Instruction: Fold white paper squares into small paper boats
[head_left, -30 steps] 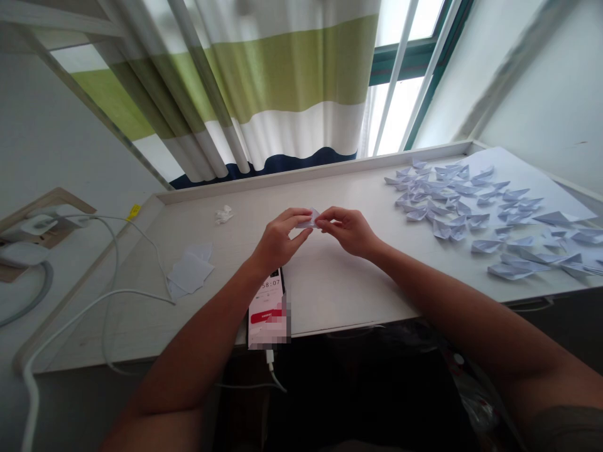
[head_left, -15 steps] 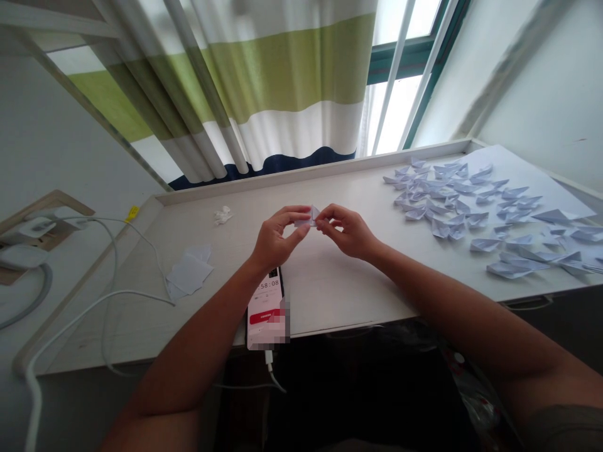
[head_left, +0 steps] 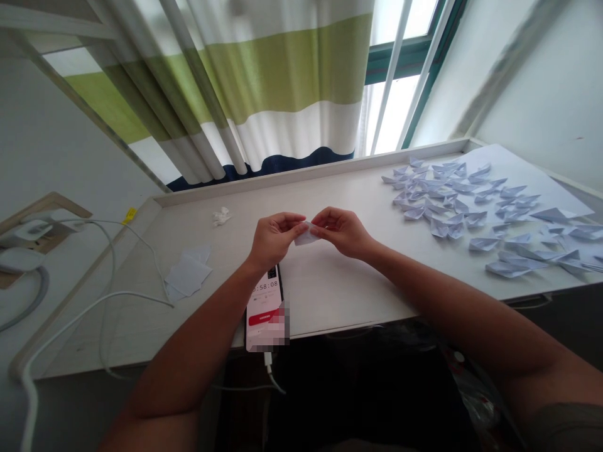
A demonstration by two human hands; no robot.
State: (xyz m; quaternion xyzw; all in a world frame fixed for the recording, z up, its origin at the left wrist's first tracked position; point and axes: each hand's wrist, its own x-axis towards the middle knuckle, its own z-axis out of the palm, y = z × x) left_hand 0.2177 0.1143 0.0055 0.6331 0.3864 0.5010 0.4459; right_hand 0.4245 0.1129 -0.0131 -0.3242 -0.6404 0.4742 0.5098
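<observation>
Between my hands, above the middle of the white desk (head_left: 339,295), is a small folded piece of white paper (head_left: 306,237). My left hand (head_left: 276,237) pinches its left side between thumb and fingers. From the right, my right hand (head_left: 343,231) pinches the same paper, thumb in front and fingers behind. The fingers cover its upper part, so its full shape is hidden. Many folded paper boats (head_left: 447,226) lie spread over the right side of the desk. Several flat paper squares (head_left: 188,274) are stacked loosely on the left.
A phone (head_left: 264,314) with a lit screen lies at the front edge, a charging cable (head_left: 268,361) plugged into it. Crumpled paper (head_left: 221,216) sits at the back left. White cables (head_left: 108,295) run along the left side. A large paper sheet (head_left: 509,166) lies at the back right.
Both hands have turned the paper; its upright point no longer shows, and a flat face now hangs below the thumbs. The hands have come closer together.
</observation>
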